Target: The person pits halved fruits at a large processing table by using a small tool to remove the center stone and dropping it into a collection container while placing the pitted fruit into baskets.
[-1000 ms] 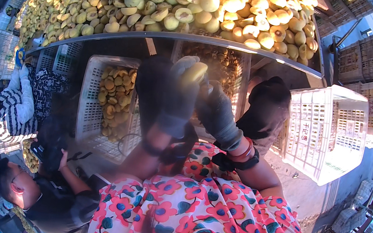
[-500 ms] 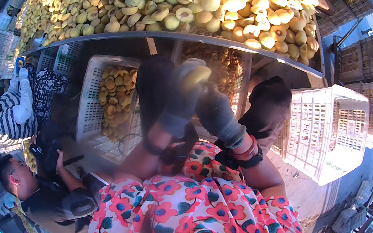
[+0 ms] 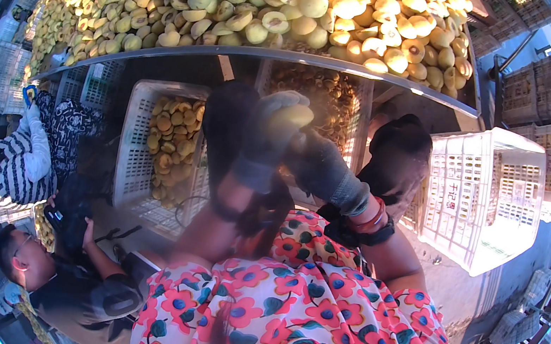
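Note:
My left hand (image 3: 266, 128), in a grey work glove, is closed around a yellow peach (image 3: 292, 116) above my knees. Just below and to the right, my right hand (image 3: 316, 162), also gloved, is curled in close against the peach. Its fingertips are blurred, and whatever they hold is hidden. Beyond both hands, a table heaped with halved peaches (image 3: 208, 2) spans the far side. Under its edge sits a crate of brownish pits or scraps (image 3: 313, 85), partly covered by my hands.
Left of my legs stands a white crate (image 3: 139, 144) holding peach halves (image 3: 172, 146). A white slatted crate (image 3: 458, 192) stands at my right. The metal table edge (image 3: 236, 52) crosses ahead. Two people, one in a striped top (image 3: 23, 166), one in dark clothes (image 3: 85, 300), are at left.
The peach and both gloved hands have shifted slightly, with the peach a little lower and less blurred. At far left, the person in stripes has moved an arm slightly.

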The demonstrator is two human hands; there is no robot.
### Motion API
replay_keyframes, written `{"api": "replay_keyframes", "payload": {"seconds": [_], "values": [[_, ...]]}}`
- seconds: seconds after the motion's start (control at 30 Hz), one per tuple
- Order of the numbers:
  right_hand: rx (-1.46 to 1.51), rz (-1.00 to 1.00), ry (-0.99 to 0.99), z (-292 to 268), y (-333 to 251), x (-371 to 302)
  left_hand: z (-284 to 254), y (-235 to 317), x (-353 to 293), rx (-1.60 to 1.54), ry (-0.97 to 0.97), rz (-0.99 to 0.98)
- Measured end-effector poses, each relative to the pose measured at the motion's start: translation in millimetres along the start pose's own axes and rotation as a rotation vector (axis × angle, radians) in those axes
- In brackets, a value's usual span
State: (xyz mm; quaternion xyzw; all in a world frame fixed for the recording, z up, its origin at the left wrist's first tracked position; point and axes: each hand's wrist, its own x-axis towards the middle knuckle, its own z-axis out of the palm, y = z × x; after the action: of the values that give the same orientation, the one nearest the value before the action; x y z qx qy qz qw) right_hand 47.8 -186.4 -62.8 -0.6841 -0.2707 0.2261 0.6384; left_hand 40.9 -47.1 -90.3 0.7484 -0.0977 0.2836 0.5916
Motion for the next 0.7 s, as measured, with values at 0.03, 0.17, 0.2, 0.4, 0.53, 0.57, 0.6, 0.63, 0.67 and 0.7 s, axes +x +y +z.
{"api": "replay_keyframes", "payload": {"seconds": [0.03,0.17,0.2,0.4,0.53,0.57,0.6,0.63,0.67,0.7], "values": [[0.105,0.057,-0.010,0.4,1.8,0.8,0.5,-1.4,0.0,0.014,0.006,0.022],[0.366,0.286,-0.184,-14.3,-12.7,2.8,-3.1,3.6,0.8,0.090,-0.050,0.047],[0.414,0.343,-0.234,-18.8,-13.4,2.1,-3.0,4.8,1.2,0.098,-0.058,0.038],[-0.227,-0.125,0.011,-2.1,-1.0,3.8,-0.8,3.5,6.7,0.184,-0.048,0.146],[0.358,0.234,-0.179,-17.7,-5.0,4.7,-3.5,2.1,1.0,0.176,-0.058,0.086],[0.662,0.418,-0.320,-23.2,-10.3,4.7,-2.5,2.4,1.4,0.107,-0.051,0.077],[0.662,0.418,-0.320,-23.8,-9.1,4.4,-1.5,3.2,3.1,0.039,-0.044,0.071],[0.616,0.395,-0.315,-23.8,-6.9,4.0,-1.4,1.7,4.6,0.039,-0.044,0.071],[0.594,0.384,-0.312,-22.5,-7.6,4.1,-1.3,-0.7,6.3,0.088,-0.059,0.134],[0.572,0.373,-0.310,-20.1,-9.2,4.7,-1.1,-0.4,8.6,0.138,-0.073,0.196]]}}
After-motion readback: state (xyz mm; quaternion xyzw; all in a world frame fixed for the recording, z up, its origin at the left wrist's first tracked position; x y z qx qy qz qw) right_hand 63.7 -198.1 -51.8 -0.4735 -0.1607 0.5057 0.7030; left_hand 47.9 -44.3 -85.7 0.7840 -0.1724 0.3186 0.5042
